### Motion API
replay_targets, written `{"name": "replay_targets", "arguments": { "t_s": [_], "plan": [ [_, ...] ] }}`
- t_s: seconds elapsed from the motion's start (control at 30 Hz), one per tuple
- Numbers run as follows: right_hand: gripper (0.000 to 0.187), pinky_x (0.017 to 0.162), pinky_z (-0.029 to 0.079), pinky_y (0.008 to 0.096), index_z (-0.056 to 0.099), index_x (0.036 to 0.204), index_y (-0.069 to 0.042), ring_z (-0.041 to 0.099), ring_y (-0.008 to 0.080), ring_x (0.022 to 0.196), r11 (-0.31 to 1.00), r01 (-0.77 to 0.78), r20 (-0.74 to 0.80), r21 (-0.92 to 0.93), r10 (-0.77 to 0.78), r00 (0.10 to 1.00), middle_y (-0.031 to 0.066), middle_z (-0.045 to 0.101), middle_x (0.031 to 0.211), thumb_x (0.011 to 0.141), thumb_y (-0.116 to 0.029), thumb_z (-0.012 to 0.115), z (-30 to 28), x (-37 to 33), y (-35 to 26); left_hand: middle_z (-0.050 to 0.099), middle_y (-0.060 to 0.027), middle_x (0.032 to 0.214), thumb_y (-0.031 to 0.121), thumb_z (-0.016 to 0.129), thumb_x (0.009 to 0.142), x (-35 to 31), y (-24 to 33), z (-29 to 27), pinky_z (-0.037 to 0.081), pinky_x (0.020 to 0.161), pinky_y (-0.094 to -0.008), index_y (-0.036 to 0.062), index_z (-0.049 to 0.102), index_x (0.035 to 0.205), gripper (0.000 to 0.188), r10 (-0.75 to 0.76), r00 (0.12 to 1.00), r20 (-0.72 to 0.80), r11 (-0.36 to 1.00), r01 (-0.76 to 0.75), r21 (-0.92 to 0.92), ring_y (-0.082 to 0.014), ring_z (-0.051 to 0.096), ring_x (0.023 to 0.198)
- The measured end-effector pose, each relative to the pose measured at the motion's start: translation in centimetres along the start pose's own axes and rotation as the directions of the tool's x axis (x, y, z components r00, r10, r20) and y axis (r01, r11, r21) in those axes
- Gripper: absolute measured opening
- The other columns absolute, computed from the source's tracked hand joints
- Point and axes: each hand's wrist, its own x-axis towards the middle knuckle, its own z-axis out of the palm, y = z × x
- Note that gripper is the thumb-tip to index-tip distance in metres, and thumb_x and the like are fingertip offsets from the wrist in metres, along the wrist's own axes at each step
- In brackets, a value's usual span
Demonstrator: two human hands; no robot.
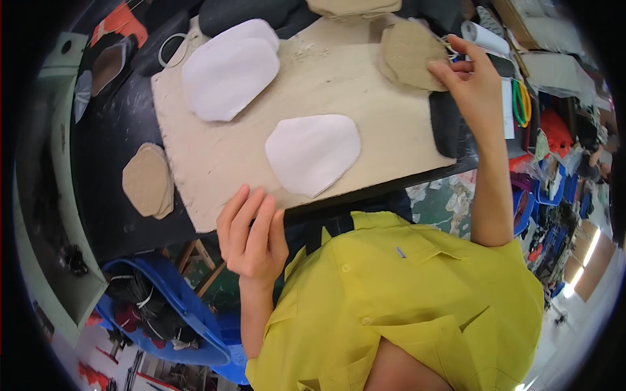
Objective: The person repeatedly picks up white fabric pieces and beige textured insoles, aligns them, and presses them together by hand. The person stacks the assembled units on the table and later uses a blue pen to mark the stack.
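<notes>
At the far right of a cream sheet (241, 150), my right hand (471, 73) is closed on the edge of a tan, quilted-looking rounded piece (411, 55), thumb on top. Another tan piece shows beneath its left edge. My left hand (251, 238) lies at the sheet's front edge with its fingers stretched out and holds nothing. Just beyond those fingers is a white rounded piece (313, 153), lying flat. Farther back on the left, several white pieces (228, 72) overlap. A small stack of tan pieces (147, 181) rests on the black table, left of the sheet.
The black table (107, 221) extends left of the sheet. More tan pieces (355, 6) sit at the back edge. A white roll (486, 36) and green and yellow bands (521, 103) are at the right. Below the table's left side stands a blue bin (202, 319) with dark bundles.
</notes>
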Motion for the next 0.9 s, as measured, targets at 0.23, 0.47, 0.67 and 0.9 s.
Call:
{"name": "replay_targets", "arguments": {
  "t_s": [0.23, 0.47, 0.67, 0.9],
  "plan": [
    [0.051, 0.075, 0.053, 0.0262, 0.065, 0.124, -0.004, 0.062, 0.0136, 0.084, 0.983, 0.018, 0.024, -0.180, -0.014, 1.000, 0.0088, 0.069, 0.105, 0.077, -0.017, 0.081, -0.3, 0.2, -1.1, 0.069, -0.0144, 0.107, -0.001, 0.073, 0.080, 1.0, 0.7, 1.2, 0.052, 0.086, -0.0410, -0.0013, 0.072, 0.099, 0.019, 0.106, 0.994, 0.035, 0.994, -0.106, -0.014, -0.0365, 0.064, 0.104],
    [0.054, 0.068, 0.047, 0.0227, 0.064, 0.128, -0.007, 0.054, 0.0100, 0.079, 0.997, 0.025, -0.026, -0.078, -0.027, 0.999, 0.0036, 0.065, 0.103, 0.077, -0.013, 0.081, 0.2, -0.2, -1.1, 0.069, -0.0126, 0.109, 0.001, 0.076, 0.076, 2.3, 0.4, 2.2, 0.050, 0.087, -0.0401, 0.0010, 0.073, 0.100, 0.024, 0.140, 0.989, 0.036, 0.990, -0.139, -0.019, -0.0346, 0.063, 0.104],
    [0.029, 0.068, 0.045, 0.0257, 0.068, 0.107, -0.002, 0.053, 0.0102, 0.066, 1.000, 0.023, 0.056, -0.017, -0.022, 0.998, -0.0027, 0.057, 0.072, 0.083, -0.015, 0.076, 0.0, -0.4, 0.0, 0.069, -0.0121, 0.111, -0.002, 0.075, 0.074, 2.9, -0.3, 1.9, 0.049, 0.090, -0.0401, 0.0015, 0.072, 0.101, 0.028, 0.102, 0.987, 0.122, 0.995, -0.099, -0.030, -0.0324, 0.064, 0.104],
    [0.018, 0.080, 0.051, 0.0235, 0.069, 0.105, 0.001, 0.065, 0.0084, 0.086, 0.808, -0.142, 0.277, 0.572, -0.028, 0.961, 0.0036, 0.071, 0.096, 0.093, -0.013, 0.067, -4.5, -0.6, -2.0, 0.070, -0.0163, 0.104, -0.008, 0.071, 0.077, 1.2, -1.3, 0.0, 0.054, 0.082, -0.0359, -0.0014, 0.071, 0.101, 0.025, -0.165, 0.983, -0.085, 0.972, 0.147, -0.181, -0.0329, 0.067, 0.094]
  ]
}}
